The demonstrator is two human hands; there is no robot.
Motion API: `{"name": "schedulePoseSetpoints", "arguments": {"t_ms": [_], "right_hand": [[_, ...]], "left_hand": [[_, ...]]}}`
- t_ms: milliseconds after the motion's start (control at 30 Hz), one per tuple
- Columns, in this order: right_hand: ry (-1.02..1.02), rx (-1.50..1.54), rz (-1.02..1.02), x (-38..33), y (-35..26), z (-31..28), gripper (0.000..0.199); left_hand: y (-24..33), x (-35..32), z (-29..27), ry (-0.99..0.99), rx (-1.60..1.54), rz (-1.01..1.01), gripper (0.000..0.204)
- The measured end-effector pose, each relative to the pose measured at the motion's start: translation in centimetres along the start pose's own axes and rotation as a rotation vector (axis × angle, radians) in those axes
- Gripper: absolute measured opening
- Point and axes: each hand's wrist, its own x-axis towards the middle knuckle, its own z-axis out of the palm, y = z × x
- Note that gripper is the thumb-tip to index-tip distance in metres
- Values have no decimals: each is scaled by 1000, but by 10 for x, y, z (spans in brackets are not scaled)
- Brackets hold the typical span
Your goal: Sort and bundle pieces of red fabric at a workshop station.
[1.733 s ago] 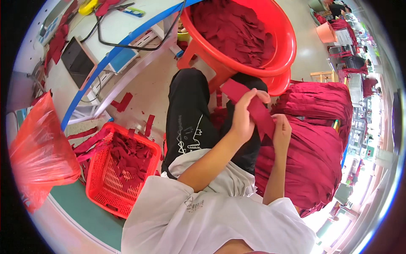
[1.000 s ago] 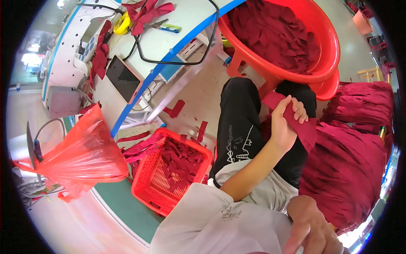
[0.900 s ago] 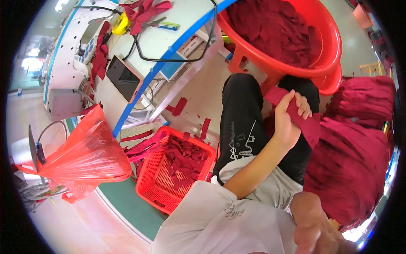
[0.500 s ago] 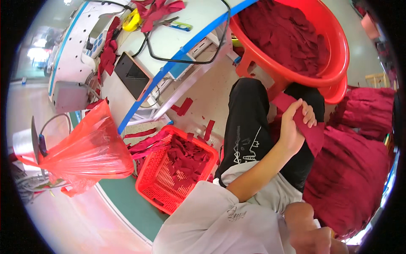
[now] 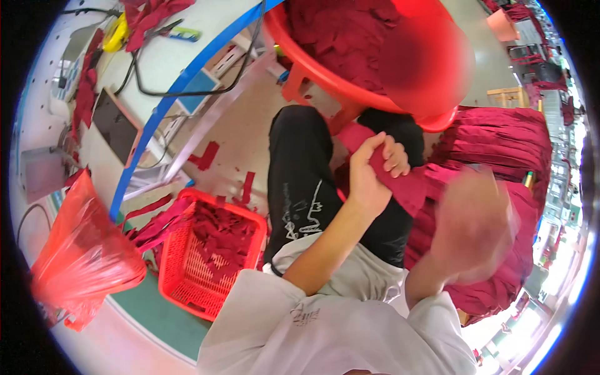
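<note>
Half a second ago the right hand was low, over the shirt; now it is up in front of the larger cloth bundle, smeared by motion. A dark red blur, too smeared to identify, has appeared across the tub's right rim. The left hand, fingers stretched in the earliest picture, now curls them around the cloth strip.

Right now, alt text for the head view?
A person's left hand grips a dark-red fabric strip above black trousers; the blurred right hand is in front of bundled dark-red fabric. Ahead stands a red plastic basin heaped with fabric pieces, partly hidden by a red blur; at left sits a red perforated basket holding scraps.
</note>
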Motion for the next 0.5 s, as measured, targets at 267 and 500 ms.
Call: {"name": "schedulePoseSetpoints", "arguments": {"t_ms": [267,500], "right_hand": [[-634,-357,-209,239,204,79,26],[-449,-804,-284,273,244,116,37]], "left_hand": [[-4,1,14,78,87,0,33],[-9,6,9,57,98,-44,34]]}}
